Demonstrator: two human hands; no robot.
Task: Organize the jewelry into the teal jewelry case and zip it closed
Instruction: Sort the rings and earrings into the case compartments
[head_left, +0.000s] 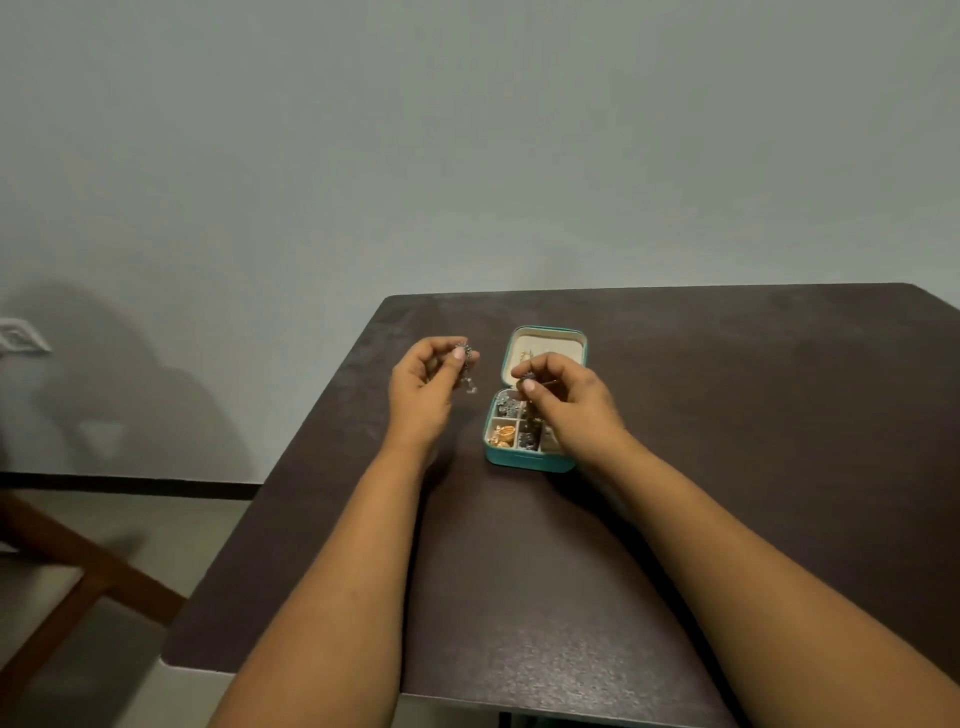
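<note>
Two hands are up over the table (675, 519) — each with its own piece of jewelry. My left hand (423, 387) has its grip pinched on one silver dangling earring (467, 370), held above the table just left of the case. My right hand (566, 400) pinches a second dark silver earring (529, 395) directly over the one teal jewelry case (530, 460), which sits open toward the table's far edge, lid (545, 349) tipped back. Inside the tray I count one gold piece (504, 434) in the near-left compartment and dark silver pieces in two others (506, 404) — the right-hand compartments are hidden by my hand. One wooden chair (62, 561) stands off the table's left edge.
</note>
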